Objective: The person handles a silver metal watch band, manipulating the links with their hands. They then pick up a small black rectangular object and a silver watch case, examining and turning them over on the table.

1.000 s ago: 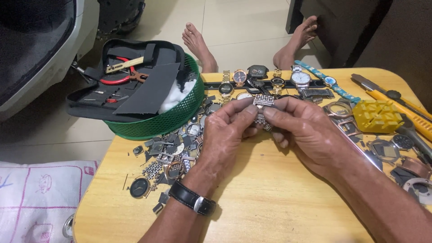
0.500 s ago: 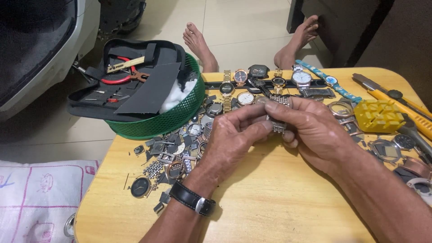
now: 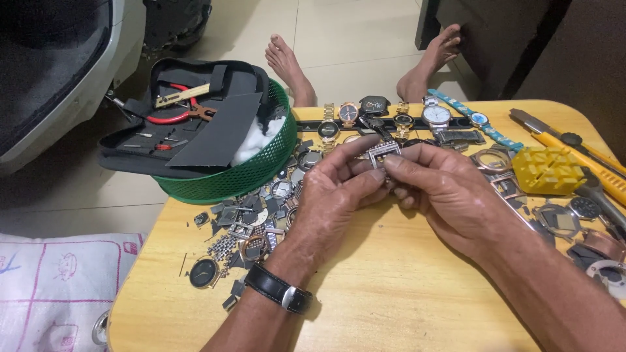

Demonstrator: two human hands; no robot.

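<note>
- On top of a low wooden table [image 3: 391,293] w/ rounded corners, sitting on a pale tiled floor [image 3: 339,39]. Two bare feet beyond the far edge, something white and curved at far left, a white cloth w/ pink lines at bottom left.
- Both hands meet at the table's middle, just above the top: left hand [image 3: 336,195] and right hand [image 3: 443,189] each pinch the same small silver watch case [image 3: 381,153] btwn thumb & fingertips.
- Case looks squarish, metal, open frame, lugs at the corners; can't tell if there's a dial in it, fingers cover the lower half.
- Left wrist has 1 black strap watch [image 3: 277,290].
- Counts: 1 green mesh basket [image 3: 248,179] w/ 1 black tool pouch [image 3: 195,111] lying across it, red-handled pliers inside; 1 yellow plastic block [image 3: 548,171] on the right; approx 6 whole watches in a row behind the hands; loose cases, links & backs in a heap at left, too many to count.
</note>
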